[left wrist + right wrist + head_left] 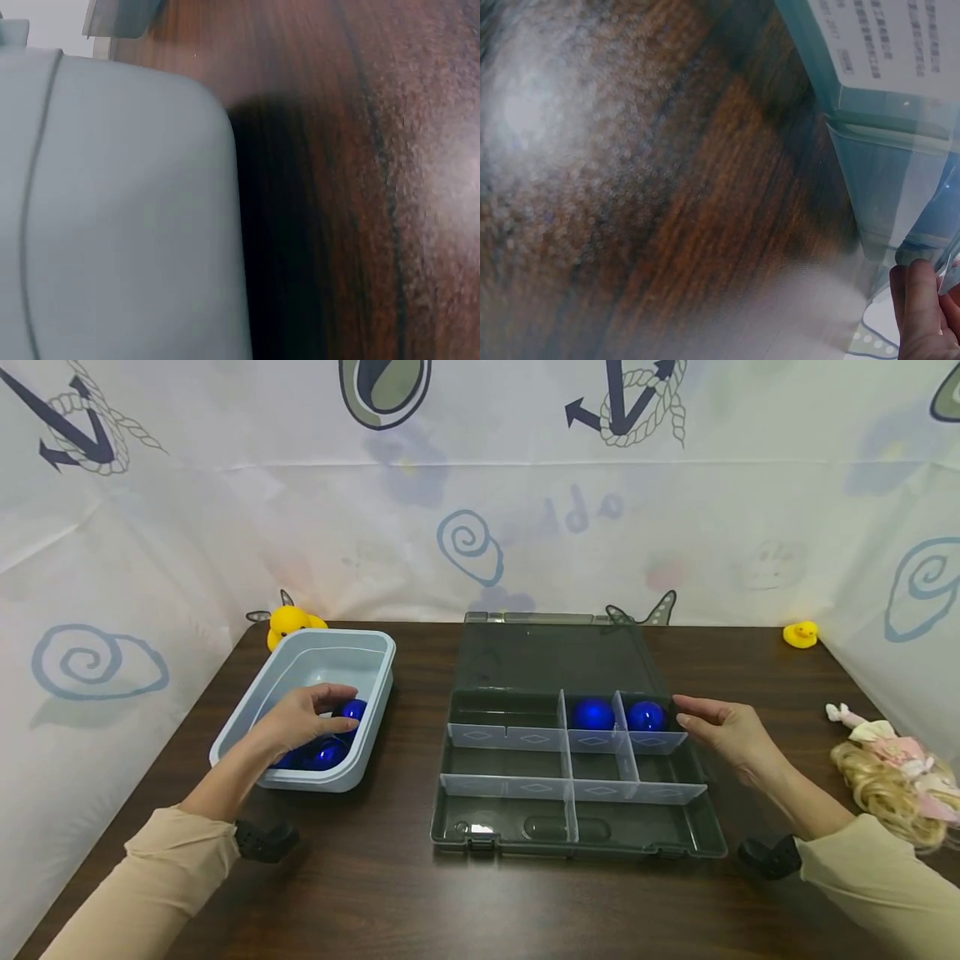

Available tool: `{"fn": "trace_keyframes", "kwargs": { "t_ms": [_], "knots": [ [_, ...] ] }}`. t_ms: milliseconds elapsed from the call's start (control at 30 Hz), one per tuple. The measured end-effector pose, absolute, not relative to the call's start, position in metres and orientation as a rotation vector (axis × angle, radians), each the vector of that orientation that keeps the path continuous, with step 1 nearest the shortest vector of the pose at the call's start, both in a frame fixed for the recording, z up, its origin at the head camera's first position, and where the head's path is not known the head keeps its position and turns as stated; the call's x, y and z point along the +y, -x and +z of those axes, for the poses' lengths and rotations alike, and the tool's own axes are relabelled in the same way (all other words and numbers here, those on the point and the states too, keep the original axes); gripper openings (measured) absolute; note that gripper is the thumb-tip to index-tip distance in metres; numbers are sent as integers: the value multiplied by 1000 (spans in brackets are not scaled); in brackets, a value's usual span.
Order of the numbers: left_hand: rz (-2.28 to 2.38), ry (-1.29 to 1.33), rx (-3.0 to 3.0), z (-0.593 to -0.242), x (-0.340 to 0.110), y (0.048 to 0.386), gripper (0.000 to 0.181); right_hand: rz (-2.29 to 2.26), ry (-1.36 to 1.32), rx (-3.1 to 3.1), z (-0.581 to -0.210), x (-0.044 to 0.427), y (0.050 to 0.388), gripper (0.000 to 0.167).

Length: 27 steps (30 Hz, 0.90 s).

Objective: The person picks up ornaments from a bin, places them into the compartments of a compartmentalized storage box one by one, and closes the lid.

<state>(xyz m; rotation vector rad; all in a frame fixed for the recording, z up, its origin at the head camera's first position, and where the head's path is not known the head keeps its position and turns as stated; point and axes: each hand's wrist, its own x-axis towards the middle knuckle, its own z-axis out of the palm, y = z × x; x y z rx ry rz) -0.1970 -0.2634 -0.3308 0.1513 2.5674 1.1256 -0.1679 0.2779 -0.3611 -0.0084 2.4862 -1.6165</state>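
Observation:
On the left stands a pale blue plastic tub (381, 677) with several shiny blue balls (324, 755) in it. My left hand (296, 720) reaches inside and holds one blue ball (354, 710) between thumb and fingers. A dark see-through compartment box (510, 811) lies open at the middle, with clear dividers (506, 787). Two blue balls, one at the left (592, 714) and one at the right (647, 717), sit in neighbouring back compartments. My right hand (731, 735) grips the box's right edge by its fingertips, beside the right ball. The left wrist view shows only the tub's outer wall (135, 210).
A yellow duck (291, 623) sits behind the tub, and a smaller duck (800, 634) at the back right. A doll with blond curls (892, 768) lies at the right edge. Behind the dark wooden table (360, 877) hangs a patterned white cloth (300, 527).

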Motion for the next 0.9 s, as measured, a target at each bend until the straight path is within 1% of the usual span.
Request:
{"fn": "trace_keyframes", "kwargs": {
  "t_ms": [233,367,467,567,667,833,900],
  "knots": [
    [1088,-89,2631,-320,-267,194,69,-1582,5,2502,-358,277,170,53],
    [1156,-82,2677,-299,-262,191,68,-1587,-2,2497,-358,277,170,53],
    [1231,-109,2714,-282,-251,189,67,-1591,0,2506,-358,278,170,54],
    [1337,-165,2727,-271,-230,188,63,-1587,2,2516,-359,279,169,54],
    [1471,-238,2685,-270,-201,190,57,-1587,-2,2513,-360,279,169,54],
    [1689,-338,2579,-287,-149,195,48,-1602,8,2511,-363,279,167,54],
    [1738,-331,2548,-297,-132,196,47,-1610,15,2505,-364,278,167,54]
  ]
}}
